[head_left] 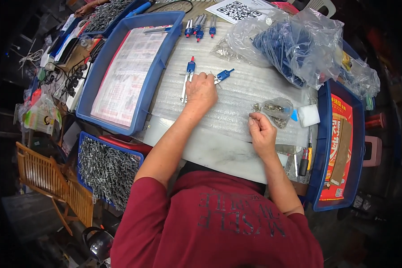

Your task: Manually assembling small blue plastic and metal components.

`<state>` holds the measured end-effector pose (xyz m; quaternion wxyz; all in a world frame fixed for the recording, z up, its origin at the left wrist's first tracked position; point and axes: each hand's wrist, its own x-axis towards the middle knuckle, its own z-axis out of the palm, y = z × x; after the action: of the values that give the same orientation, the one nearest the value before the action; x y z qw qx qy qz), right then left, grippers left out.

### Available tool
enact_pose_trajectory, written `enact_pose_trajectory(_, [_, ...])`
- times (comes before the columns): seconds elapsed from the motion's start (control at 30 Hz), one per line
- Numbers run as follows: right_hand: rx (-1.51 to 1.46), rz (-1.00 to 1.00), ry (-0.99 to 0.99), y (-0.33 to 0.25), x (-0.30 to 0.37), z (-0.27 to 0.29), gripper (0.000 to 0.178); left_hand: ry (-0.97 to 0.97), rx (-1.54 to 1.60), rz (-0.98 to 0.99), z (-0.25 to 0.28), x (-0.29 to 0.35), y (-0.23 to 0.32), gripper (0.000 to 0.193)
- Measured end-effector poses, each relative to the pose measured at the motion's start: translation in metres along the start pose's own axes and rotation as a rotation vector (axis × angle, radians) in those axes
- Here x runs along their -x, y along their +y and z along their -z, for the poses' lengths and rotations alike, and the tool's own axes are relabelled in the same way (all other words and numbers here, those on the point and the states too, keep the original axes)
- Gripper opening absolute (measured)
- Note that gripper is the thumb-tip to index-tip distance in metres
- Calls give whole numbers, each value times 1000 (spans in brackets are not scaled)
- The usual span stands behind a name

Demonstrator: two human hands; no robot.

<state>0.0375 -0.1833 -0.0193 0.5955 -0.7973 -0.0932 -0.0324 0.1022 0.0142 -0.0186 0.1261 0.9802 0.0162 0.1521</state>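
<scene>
Left hand (201,93) curled by blue compass (190,68)

Compass is lying on the tabletop (223,161); I cannot tell if fingers are pinching it. Right hand (262,131) is holding fingertips close near loose metal bits (256,107); bumping might be scattering them.

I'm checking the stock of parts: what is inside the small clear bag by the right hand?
Small metal pieces show through the clear bag, near the right hand. Pieces deeper in the pile are covered, so they cannot be seen.
</scene>
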Motion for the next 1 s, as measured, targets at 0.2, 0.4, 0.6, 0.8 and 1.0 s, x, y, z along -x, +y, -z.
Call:
enact_pose_trajectory(0.2, [-22, 11, -1, 3, -1, 0, 13, 104, 76, -32, 20, 22, 9, 18])
enact_pose_trajectory(0.4, [-82, -26, -44, 4, 0, 2, 8, 96, 341, -277, 46, 92, 13, 20])
enact_pose_trajectory(0.6, [-140, -44, -20, 8, -1, 1, 11, 83, 364, -309, 38, 113, 6, 17])
enact_pose_trajectory(0.8, [-182, -64, -42, 14, -3, 2, 10, 76, 388, -293, 35, 110, 4, 13])
enact_pose_trajectory(1.0, [-190, -70, -44, 17, -4, 1, 10, 67, 415, -294, 34, 111, 2, 13])
